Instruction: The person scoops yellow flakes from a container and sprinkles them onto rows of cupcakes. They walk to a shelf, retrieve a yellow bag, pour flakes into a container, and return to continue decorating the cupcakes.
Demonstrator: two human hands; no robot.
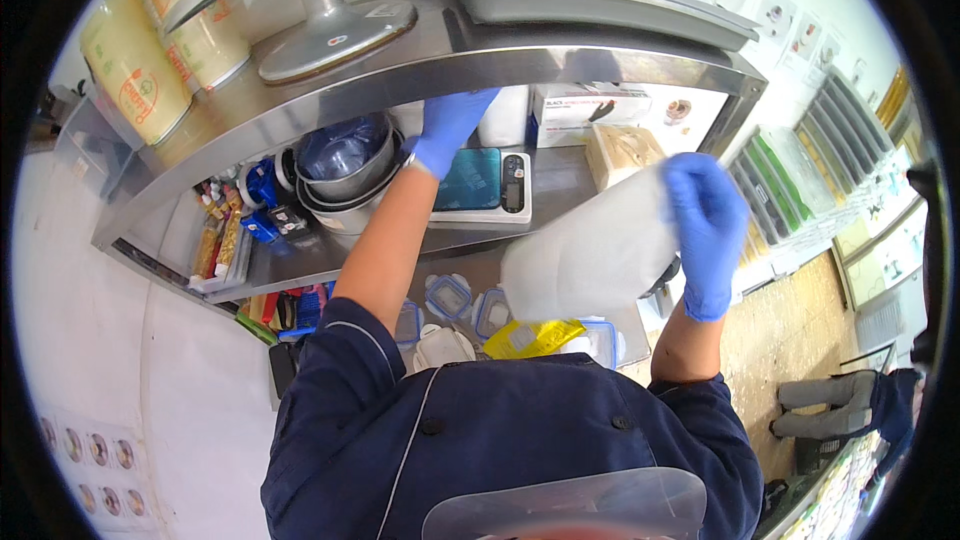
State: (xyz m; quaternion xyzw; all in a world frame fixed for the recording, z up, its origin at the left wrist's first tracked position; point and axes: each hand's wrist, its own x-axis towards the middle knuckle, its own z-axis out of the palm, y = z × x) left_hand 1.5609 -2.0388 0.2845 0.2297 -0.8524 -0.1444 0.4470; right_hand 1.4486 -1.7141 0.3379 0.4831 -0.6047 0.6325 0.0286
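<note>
My left hand (452,127), in a blue glove, reaches into the metal shelf behind a kitchen scale (516,199) with a teal platform. The upper shelf's edge hides its fingertips, so its grip does not show. A white container (504,117) stands just right of that hand, and nested metal bowls (343,154) are to its left. My right hand (706,229), also gloved in blue, pinches a white sheet (589,255) by its right end. The blurred sheet, perhaps paper, hangs in front of the shelf, above the lower counter.
Above sit a cake turntable (337,41), grey trays (600,11) and yellow cylinders (139,67). A glove box (581,116) and an open carton (622,150) occupy the shelf. Lidded containers (448,296) and a yellow packet (534,337) lie below. Another person (847,401) is at far right.
</note>
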